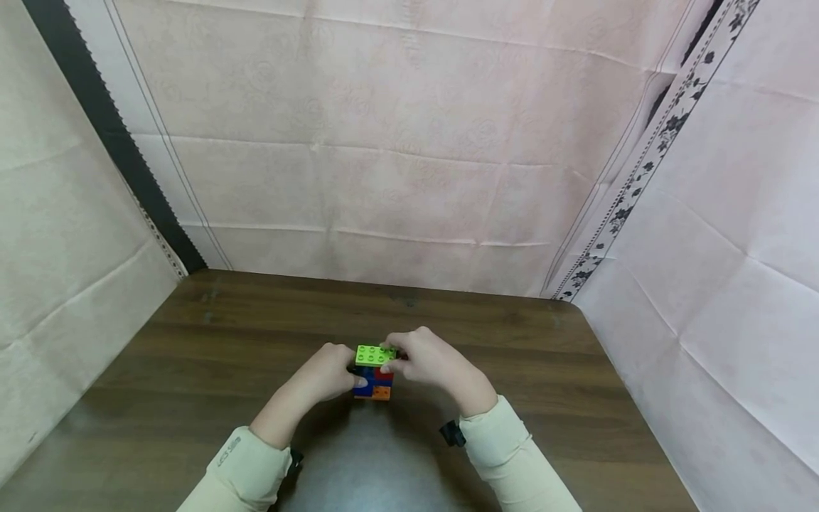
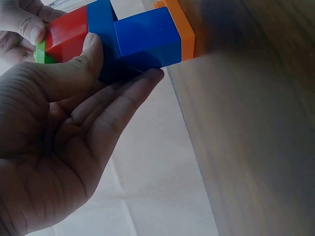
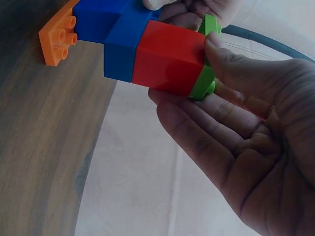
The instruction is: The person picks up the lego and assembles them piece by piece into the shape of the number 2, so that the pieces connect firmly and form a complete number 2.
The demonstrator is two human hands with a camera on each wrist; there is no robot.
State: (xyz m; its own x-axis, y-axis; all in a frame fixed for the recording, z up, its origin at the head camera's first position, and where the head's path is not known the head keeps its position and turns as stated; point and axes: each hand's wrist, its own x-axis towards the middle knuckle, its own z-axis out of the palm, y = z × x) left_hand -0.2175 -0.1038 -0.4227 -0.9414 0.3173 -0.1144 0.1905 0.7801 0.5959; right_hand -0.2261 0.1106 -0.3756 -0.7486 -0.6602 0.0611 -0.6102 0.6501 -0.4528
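A stack of toy building bricks stands on the table between both hands. At its bottom lies a thin orange brick with studs, under a blue block. A thinner blue brick rests across that block, with a red block above it. On top is a thin lime-green brick. My left hand grips the thinner blue brick from the left, thumb at the near side. My right hand pinches the green brick and the top of the red block from the right; some fingertips are hidden behind.
The brown wood-grain table spreads around the stack. Pale cloth hangs behind it and along both sides. A dark strap device sits at the right wrist.
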